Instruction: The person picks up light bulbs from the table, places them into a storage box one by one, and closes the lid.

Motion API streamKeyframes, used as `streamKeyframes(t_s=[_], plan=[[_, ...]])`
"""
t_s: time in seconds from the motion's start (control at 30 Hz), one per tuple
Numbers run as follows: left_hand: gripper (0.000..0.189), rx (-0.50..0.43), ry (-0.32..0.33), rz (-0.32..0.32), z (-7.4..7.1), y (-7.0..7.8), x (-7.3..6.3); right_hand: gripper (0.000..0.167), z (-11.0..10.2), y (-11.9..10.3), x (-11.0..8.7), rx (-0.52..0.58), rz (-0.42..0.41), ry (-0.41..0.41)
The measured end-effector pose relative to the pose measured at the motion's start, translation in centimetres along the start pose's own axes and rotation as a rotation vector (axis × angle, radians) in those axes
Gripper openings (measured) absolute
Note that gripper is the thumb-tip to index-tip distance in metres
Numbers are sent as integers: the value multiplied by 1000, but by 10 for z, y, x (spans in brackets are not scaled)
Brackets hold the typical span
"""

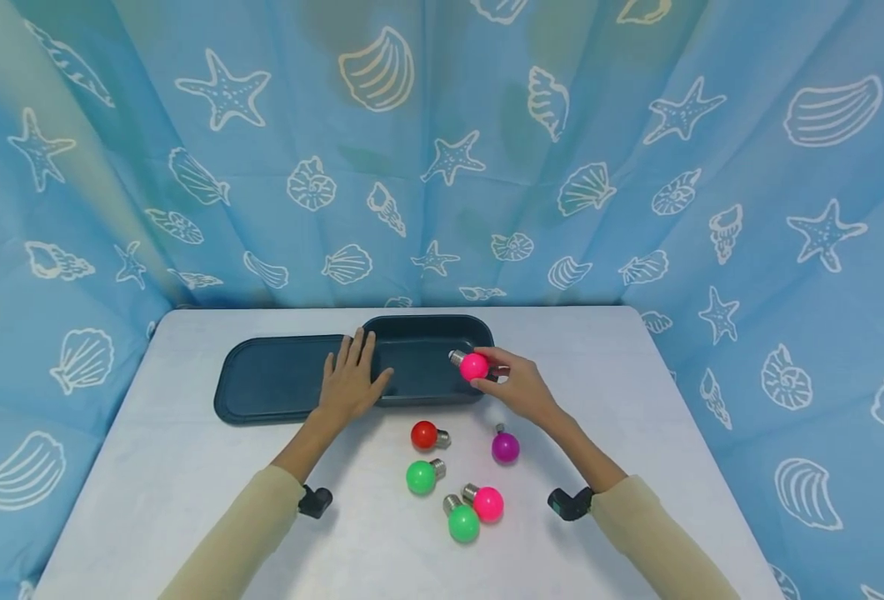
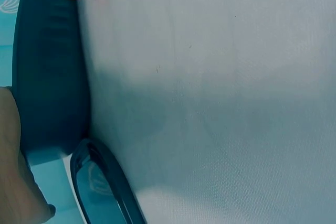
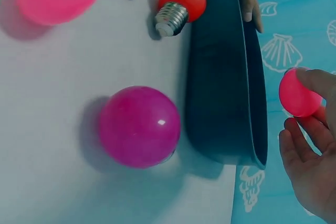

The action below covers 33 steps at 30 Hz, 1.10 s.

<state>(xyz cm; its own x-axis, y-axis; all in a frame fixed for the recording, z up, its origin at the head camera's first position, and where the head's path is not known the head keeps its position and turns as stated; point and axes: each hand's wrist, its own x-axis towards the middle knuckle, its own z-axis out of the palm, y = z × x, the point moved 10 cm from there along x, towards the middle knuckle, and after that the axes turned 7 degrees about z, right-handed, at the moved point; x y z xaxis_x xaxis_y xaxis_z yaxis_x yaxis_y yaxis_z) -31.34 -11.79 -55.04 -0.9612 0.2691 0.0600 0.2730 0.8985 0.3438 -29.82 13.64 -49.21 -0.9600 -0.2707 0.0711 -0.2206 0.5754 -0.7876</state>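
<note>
My right hand [image 1: 520, 385] pinches a pink light bulb [image 1: 474, 367] between thumb and fingers, over the right end of a dark blue container [image 1: 428, 400]. The bulb's metal screw base points left; the right wrist view shows the same pink bulb [image 3: 299, 94] above the container's rim. My left hand [image 1: 347, 387] lies with fingers straight and spread across the container's left edge, next to the dark lid [image 1: 277, 379]. On the table in front are a red bulb [image 1: 424, 435], a purple bulb [image 1: 505, 448], a second pink bulb [image 1: 489, 504] and two green bulbs, one [image 1: 421, 477] farther back than the other [image 1: 463, 524].
Everything stands on a white-covered table [image 1: 149, 500]. Behind it and at both sides hangs a blue curtain [image 1: 442, 225] with white shell and starfish prints. The front pink bulb and the nearer green bulb lie close together.
</note>
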Motion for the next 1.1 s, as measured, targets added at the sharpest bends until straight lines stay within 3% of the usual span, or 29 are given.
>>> streamKeyframes(t_s=[0.17,0.43,0.67,1.1], plan=[[79,-7,27,19,-4,2,-2,52,6,-2,14,-37,17,-15],[80,4,17,8,-3,1,1,52,14,-6,34,-20,45,-41],[80,30,-12,-17,2,-3,1,51,31,-12,47,-15,25,-67],[79,21,-6,-18,1,-3,1,49,63,-11,69,-51,58,-97]])
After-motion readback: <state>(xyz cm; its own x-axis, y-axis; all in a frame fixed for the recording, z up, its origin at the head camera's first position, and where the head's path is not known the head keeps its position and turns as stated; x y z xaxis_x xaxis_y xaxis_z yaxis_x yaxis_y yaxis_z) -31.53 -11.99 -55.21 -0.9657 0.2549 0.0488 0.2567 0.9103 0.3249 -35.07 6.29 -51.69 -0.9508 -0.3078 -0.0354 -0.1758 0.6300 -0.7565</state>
